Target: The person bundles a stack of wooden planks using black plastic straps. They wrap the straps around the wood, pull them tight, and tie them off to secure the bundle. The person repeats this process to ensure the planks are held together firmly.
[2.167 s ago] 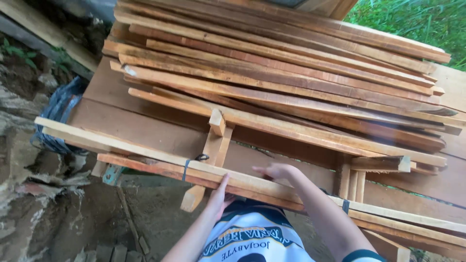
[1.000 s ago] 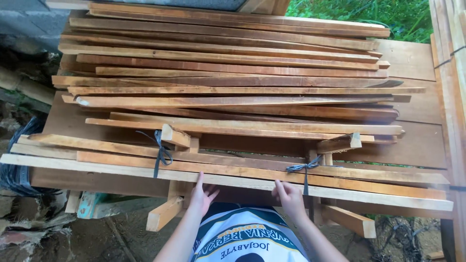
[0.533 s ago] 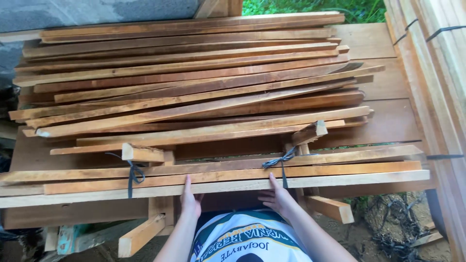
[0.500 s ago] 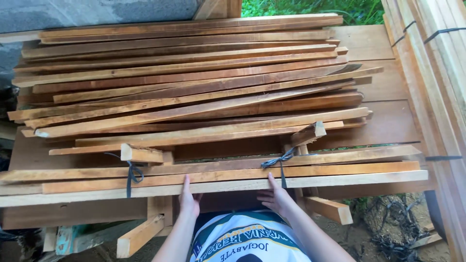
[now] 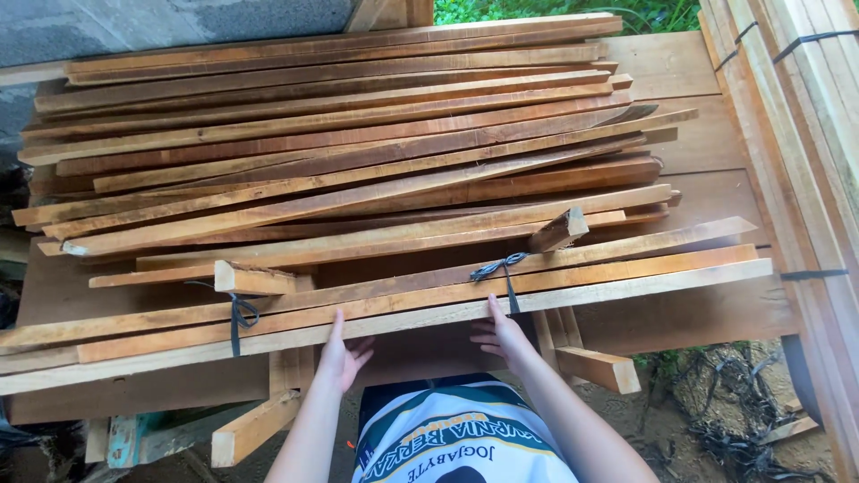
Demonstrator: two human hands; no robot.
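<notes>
The tied bundle of wooden slats point(image 5: 385, 304) lies across the near edge of a broad board platform point(image 5: 689, 313), running from lower left up to the right, with two black straps point(image 5: 234, 315) knotted round it. Both hands are at its near edge, close together near the middle. The left hand point(image 5: 343, 356) is open, fingers pointing up and fingertips touching the underside of the nearest slat. The right hand point(image 5: 501, 334) is likewise spread open, its fingertips pressed against the same slat just beside the right-hand strap; neither hand is closed round the wood. Behind the bundle a loose heap of long reddish slats point(image 5: 358, 152) covers the platform. Short wooden blocks point(image 5: 598, 368) stick out below. Another strapped stack of pale timber point(image 5: 805, 134) runs along the right side.
</notes>
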